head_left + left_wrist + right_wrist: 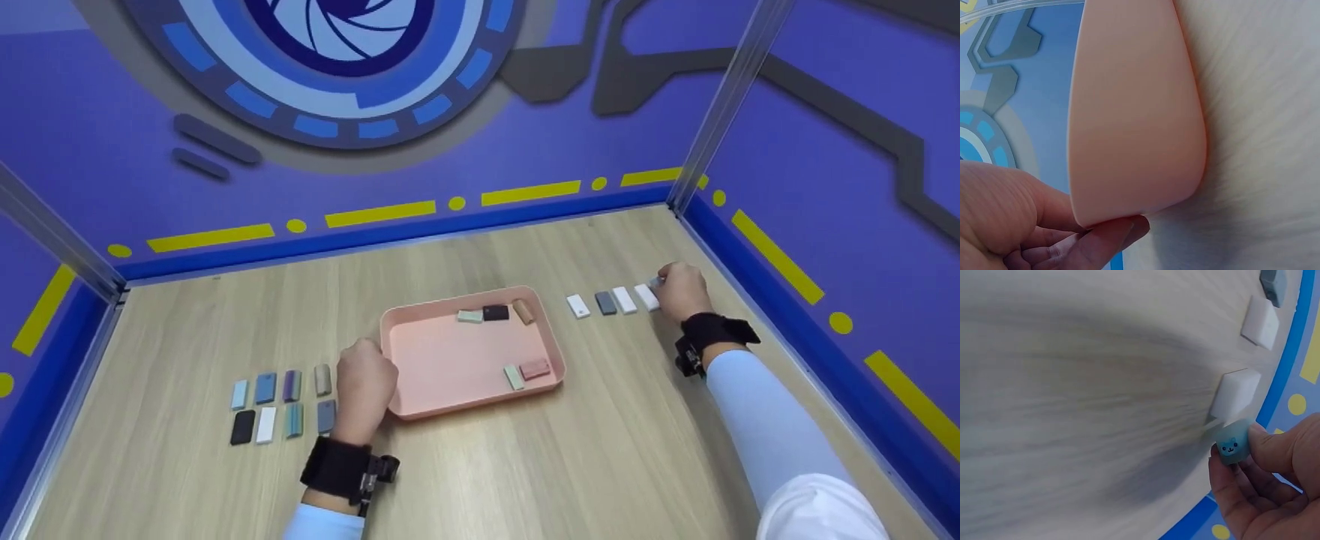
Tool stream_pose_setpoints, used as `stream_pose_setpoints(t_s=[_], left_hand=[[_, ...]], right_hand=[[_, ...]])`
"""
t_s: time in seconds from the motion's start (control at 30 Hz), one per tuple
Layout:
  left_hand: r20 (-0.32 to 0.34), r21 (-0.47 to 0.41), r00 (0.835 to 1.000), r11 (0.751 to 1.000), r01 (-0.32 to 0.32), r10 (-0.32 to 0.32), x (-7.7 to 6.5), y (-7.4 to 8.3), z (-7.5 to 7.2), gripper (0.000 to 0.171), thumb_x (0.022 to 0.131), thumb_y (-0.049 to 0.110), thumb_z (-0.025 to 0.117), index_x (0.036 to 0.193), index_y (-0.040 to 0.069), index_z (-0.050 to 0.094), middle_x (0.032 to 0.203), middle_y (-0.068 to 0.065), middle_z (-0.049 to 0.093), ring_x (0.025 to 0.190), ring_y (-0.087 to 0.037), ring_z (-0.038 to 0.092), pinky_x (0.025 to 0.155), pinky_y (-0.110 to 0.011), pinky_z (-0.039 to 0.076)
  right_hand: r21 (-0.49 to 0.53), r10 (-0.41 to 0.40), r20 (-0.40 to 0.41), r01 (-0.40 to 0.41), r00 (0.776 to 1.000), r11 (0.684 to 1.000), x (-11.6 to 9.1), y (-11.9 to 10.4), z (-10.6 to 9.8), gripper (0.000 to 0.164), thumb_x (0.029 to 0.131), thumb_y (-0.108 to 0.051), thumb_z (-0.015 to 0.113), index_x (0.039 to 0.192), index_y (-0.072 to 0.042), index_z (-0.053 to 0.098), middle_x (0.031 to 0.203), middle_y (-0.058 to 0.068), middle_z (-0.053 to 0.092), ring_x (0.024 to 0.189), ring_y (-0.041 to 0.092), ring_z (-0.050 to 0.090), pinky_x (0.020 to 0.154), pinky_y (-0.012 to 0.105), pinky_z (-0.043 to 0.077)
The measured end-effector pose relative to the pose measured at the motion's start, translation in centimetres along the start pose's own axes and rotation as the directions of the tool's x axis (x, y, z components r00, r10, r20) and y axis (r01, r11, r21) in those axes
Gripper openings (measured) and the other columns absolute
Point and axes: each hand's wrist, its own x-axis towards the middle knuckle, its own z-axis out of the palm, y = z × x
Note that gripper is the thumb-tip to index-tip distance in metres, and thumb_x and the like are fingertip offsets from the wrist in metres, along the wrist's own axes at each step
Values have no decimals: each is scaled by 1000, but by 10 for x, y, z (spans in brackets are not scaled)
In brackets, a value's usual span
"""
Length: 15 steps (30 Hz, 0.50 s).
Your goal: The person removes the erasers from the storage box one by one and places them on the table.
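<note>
A pink tray [450,409] sits mid-table with several small erasers inside, among them a black eraser [496,313] and a pink eraser [535,368]. My left hand [365,386] grips the tray's left end, fingers curled at the rim and against the wall in the left wrist view. At the far right, my right hand [684,291] pinches a light blue eraser [1232,443] with a small printed face between thumb and fingers. It is close beside a white eraser [1235,394], the end one of a row. The head view mostly hides the pinched eraser behind the hand.
Left of the tray lie two rows of erasers, including a black eraser [242,427] and a blue eraser [265,388]. A grey eraser [605,303] lies in the right row. Blue-purple panels [420,172] wall in the wooden table [540,465] at back and sides.
</note>
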Motion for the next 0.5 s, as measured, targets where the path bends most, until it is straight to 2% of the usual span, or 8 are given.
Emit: stream_pose_setpoints(t_s=[0.3, 0.5], left_hand=[[-4, -15, 1000, 1000, -3, 3, 0, 1, -1, 21, 80, -4, 45, 68, 3, 60, 64, -6, 56, 56, -17, 48, 44, -28, 34], [-11, -7, 1000, 1000, -6, 5, 0, -1, 0, 21, 80, -4, 45, 67, 3, 60, 63, -7, 57, 56, -17, 47, 44, -28, 34]], right_hand=[[-30, -26, -33, 25, 999, 999, 3, 9, 6, 29, 88, -4, 53, 111, 12, 61, 108, 32, 61, 100, 45, 59, 83, 53, 48], [-49, -25, -14, 24, 1000, 998, 3, 9, 6, 30, 88, -4, 53, 113, 12, 60, 110, 33, 60, 101, 46, 58, 84, 53, 47]])
